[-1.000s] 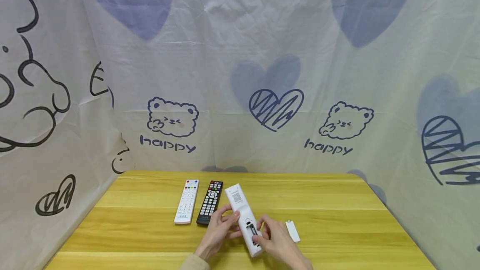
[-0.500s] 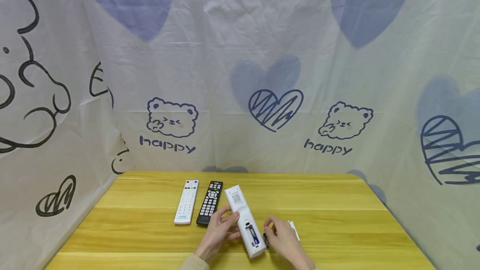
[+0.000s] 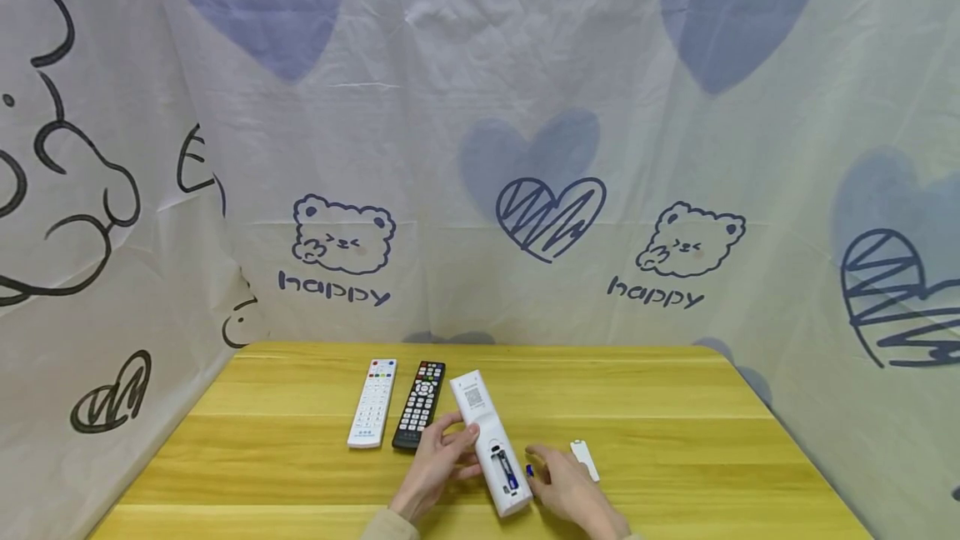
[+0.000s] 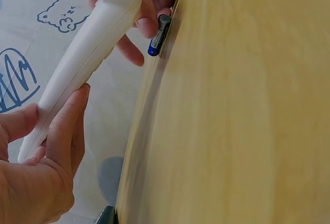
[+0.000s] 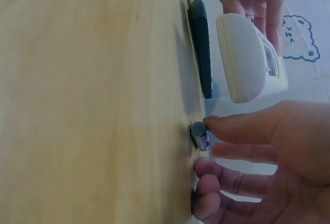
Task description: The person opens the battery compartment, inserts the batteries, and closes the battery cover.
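Observation:
In the head view, my left hand [image 3: 441, 461] grips a white remote control [image 3: 487, 427] by its side, back face up. Its battery slot is uncovered, and one battery [image 3: 510, 473] with a blue end lies inside. The left wrist view has the same remote [image 4: 77, 62] tilted above the table, between my left thumb and fingers. To its right, my right hand [image 3: 568, 488] is low over the table with fingers apart. A loose blue-and-dark battery [image 4: 159, 35] lies on the table by those fingers. The right wrist view puts my thumb tip at this battery [image 5: 200, 137], touching or nearly so.
A white battery cover [image 3: 584, 460] lies just beyond my right hand. Left of the held remote are a black remote [image 3: 422, 398] and another white remote [image 3: 372, 403], both buttons up. The wooden table [image 3: 675, 423] ends at a printed cloth [image 3: 450, 298] behind.
My right hand has drawn away from the remote's slot to the right, bringing one battery out and down onto the table; its fingers have since loosened. The left hand keeps its hold.

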`<action>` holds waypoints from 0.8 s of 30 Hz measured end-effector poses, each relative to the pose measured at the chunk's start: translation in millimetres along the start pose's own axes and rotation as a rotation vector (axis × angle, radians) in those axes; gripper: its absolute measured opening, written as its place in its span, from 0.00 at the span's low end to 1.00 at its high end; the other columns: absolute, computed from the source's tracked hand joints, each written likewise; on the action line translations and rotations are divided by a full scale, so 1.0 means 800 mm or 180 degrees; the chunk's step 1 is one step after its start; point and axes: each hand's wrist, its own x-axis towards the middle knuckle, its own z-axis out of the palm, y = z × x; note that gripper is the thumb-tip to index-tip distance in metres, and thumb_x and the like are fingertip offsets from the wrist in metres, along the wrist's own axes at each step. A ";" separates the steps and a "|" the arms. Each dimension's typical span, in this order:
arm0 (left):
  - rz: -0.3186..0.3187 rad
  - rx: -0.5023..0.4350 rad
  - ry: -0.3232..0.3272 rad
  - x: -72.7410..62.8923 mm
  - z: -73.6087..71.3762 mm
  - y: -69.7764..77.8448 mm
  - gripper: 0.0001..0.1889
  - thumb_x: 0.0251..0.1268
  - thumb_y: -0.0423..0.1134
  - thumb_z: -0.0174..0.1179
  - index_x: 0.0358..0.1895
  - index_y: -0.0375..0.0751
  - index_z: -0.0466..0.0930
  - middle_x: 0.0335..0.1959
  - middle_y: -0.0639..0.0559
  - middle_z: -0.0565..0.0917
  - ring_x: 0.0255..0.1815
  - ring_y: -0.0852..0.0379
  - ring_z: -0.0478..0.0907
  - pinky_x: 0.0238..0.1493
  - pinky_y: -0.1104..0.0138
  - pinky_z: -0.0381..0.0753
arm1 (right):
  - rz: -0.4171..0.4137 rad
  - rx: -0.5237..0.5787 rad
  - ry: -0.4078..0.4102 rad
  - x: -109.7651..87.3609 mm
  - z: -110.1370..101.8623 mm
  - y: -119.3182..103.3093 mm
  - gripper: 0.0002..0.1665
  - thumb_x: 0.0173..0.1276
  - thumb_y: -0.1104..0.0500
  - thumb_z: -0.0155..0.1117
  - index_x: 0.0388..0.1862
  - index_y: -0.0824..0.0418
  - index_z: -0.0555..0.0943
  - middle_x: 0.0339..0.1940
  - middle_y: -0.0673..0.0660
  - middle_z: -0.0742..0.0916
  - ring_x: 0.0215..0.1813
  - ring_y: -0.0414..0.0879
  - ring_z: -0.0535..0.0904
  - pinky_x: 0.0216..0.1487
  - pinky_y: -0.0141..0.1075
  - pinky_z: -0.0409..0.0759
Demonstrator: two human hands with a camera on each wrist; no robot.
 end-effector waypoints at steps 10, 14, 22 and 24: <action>-0.0003 -0.0007 -0.0007 0.000 0.000 0.000 0.28 0.76 0.38 0.56 0.69 0.23 0.60 0.46 0.38 0.88 0.33 0.58 0.86 0.41 0.64 0.91 | -0.0072 -0.0016 0.0031 0.000 0.001 0.003 0.12 0.62 0.63 0.70 0.45 0.63 0.83 0.24 0.47 0.77 0.27 0.36 0.66 0.27 0.29 0.64; -0.0012 -0.0026 -0.0010 0.000 0.000 0.000 0.29 0.76 0.38 0.56 0.70 0.23 0.60 0.46 0.38 0.88 0.33 0.58 0.87 0.42 0.64 0.91 | 0.0014 -0.0030 0.0026 -0.001 0.000 0.001 0.11 0.61 0.63 0.70 0.42 0.60 0.82 0.23 0.47 0.76 0.26 0.37 0.66 0.27 0.29 0.63; -0.0035 -0.0033 0.0004 0.000 0.000 0.000 0.29 0.75 0.38 0.56 0.70 0.23 0.61 0.45 0.40 0.89 0.32 0.58 0.86 0.42 0.64 0.91 | 0.0192 0.0067 -0.0045 0.000 -0.001 0.000 0.12 0.61 0.64 0.70 0.43 0.60 0.80 0.22 0.48 0.76 0.24 0.38 0.67 0.23 0.28 0.63; -0.0042 -0.0022 0.0010 0.000 0.000 0.000 0.29 0.75 0.38 0.56 0.70 0.23 0.61 0.44 0.41 0.89 0.32 0.58 0.86 0.41 0.64 0.91 | 0.0210 0.0099 -0.0060 0.001 -0.001 0.000 0.11 0.62 0.64 0.70 0.43 0.60 0.80 0.22 0.48 0.76 0.24 0.38 0.67 0.23 0.28 0.63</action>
